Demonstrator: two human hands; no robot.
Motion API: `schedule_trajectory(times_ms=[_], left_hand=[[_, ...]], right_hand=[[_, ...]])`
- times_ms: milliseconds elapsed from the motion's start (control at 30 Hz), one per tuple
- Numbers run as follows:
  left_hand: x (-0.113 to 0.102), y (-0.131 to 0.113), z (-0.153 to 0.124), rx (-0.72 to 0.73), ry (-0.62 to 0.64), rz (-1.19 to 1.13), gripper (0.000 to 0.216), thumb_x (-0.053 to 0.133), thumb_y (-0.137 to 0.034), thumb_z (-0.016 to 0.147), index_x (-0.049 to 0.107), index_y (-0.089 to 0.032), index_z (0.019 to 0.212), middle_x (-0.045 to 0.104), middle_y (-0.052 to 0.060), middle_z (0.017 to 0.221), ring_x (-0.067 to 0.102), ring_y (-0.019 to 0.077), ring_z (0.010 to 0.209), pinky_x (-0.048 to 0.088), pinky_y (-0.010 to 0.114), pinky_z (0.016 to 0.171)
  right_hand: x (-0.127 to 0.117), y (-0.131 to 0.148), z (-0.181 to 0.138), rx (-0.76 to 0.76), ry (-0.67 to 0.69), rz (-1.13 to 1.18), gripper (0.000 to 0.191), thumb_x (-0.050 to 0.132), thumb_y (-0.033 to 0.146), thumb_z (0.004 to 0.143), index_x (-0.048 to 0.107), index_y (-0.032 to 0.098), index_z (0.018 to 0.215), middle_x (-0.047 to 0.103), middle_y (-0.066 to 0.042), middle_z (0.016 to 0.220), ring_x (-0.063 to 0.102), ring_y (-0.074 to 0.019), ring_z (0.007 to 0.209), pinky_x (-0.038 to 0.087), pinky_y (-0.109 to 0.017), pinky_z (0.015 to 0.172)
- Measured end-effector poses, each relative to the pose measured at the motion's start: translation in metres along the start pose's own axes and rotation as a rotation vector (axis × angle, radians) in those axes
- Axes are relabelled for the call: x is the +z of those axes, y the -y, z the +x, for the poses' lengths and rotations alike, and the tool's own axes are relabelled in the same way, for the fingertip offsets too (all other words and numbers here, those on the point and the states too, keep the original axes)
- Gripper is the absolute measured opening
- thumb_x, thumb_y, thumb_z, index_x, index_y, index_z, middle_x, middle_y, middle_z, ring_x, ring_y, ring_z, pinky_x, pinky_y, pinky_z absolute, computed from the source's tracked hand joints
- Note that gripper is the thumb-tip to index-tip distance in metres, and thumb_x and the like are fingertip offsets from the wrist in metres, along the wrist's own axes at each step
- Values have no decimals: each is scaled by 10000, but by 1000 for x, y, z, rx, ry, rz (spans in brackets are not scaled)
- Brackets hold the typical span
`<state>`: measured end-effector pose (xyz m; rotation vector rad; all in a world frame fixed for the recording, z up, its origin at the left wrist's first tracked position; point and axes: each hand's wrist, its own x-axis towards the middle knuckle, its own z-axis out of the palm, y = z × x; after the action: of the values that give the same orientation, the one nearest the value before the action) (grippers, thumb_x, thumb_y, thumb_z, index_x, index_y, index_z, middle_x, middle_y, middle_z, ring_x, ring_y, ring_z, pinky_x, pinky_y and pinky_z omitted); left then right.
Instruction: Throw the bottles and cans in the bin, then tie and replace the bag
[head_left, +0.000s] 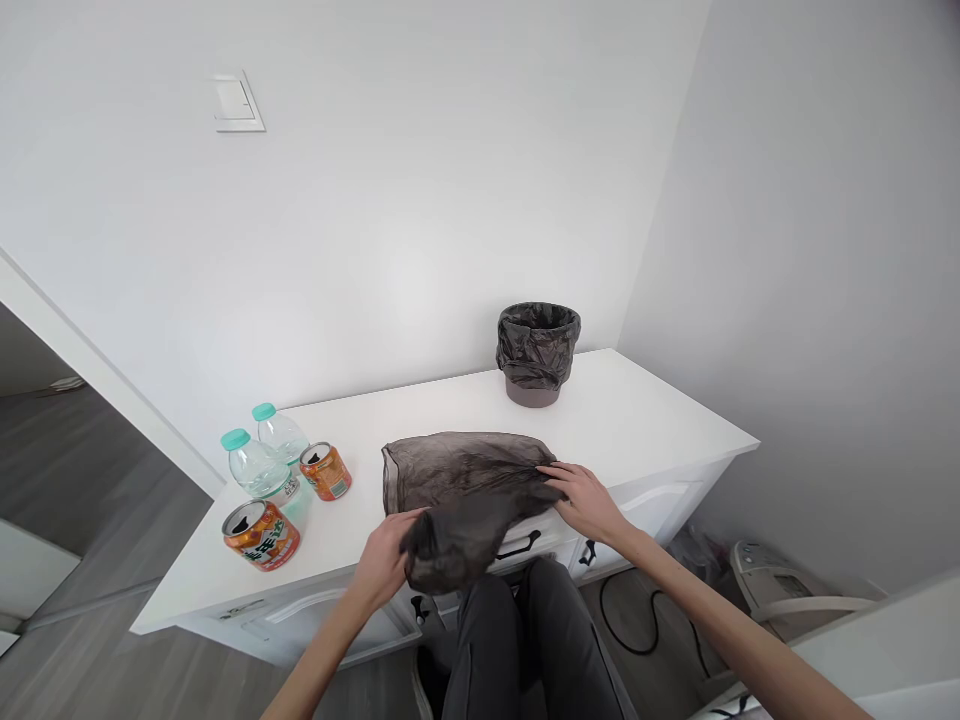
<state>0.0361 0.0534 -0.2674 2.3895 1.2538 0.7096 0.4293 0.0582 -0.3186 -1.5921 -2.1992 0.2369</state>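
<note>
A thin black plastic bag [472, 465] lies partly flat on the white cabinet top, with its near part gathered and hanging over the front edge. My left hand [386, 555] is closed on the bag's near left end, fingers wrapped in the bunched film. My right hand [585, 497] grips the bag's right side near the front edge, the film pinched under its fingers. Farther back stands a small bin [532, 396] lined with a black bag [536, 350] folded over its rim.
On the left of the white cabinet [637, 420] stand two clear bottles with teal caps [259, 465] and two orange drink cans [262, 535]. Drawer handles [519, 546] show below the edge. A grey-white appliance [776, 580] and a black cable [637, 640] are on the floor at right.
</note>
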Motion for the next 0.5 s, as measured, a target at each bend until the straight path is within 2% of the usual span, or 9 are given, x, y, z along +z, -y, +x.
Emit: schedule_trajectory(times_ms=[67,133,200,267,333,400,433,500], left_hand=[[-7,-3,16,-200,-142,-115,265,560,-310,837,798,-215,904,810,76,948,746,337,978,610,403,844],[-14,-2,35,-360,-264,-141,250,584,-383,814,746,-192,799,773,79,799,731,356,886,600,399,746],[-21,-2,51,-439,-312,-117,232,602,-382,795,722,-189,842,765,103,846,721,379,946,586,418,773],[-27,-7,63,-425,-356,-57,265,612,-327,795,717,-178,988,757,155,1038,691,400,1105,563,464,890],[-29,-19,68,-309,-483,82,380,598,-249,820,677,-146,1177,681,216,1276,598,408,1302,494,528,1044],[-24,-37,69,-51,-619,262,475,539,-163,866,598,-130,1336,588,233,1428,495,371,1434,398,562,1160],[-18,-47,68,116,-637,337,510,499,-129,890,557,-144,1397,566,217,1467,468,336,1465,363,556,1198],[-2,-64,67,419,-528,423,559,428,-96,939,486,-201,1485,560,154,1508,447,262,1490,335,512,1242]], right_hand=[[-4,5,11,97,-25,15,397,436,278,970,784,280,1160,668,-34,1430,535,-284,1381,387,-490,1165],[-7,10,25,209,-40,-3,454,362,381,1038,794,245,1064,734,-77,1303,597,-296,1285,431,-468,1089],[-9,14,39,300,-44,-50,529,339,482,1058,791,210,1013,764,-123,1202,633,-322,1205,447,-467,1031],[-10,18,51,353,-36,-108,557,368,545,1049,787,190,952,773,-157,1128,656,-340,1141,450,-467,992],[-9,22,60,380,-23,-151,540,397,545,1044,781,189,910,777,-168,1057,675,-336,1081,455,-450,951],[-6,26,65,395,-23,-172,500,410,510,1047,774,194,914,777,-163,1008,692,-317,1029,457,-421,911],[-5,28,66,402,-24,-176,477,418,495,1047,769,194,932,776,-159,996,700,-308,1007,457,-407,893],[-3,33,66,416,-18,-176,437,434,476,1044,757,191,969,776,-151,985,712,-297,967,457,-384,858]])
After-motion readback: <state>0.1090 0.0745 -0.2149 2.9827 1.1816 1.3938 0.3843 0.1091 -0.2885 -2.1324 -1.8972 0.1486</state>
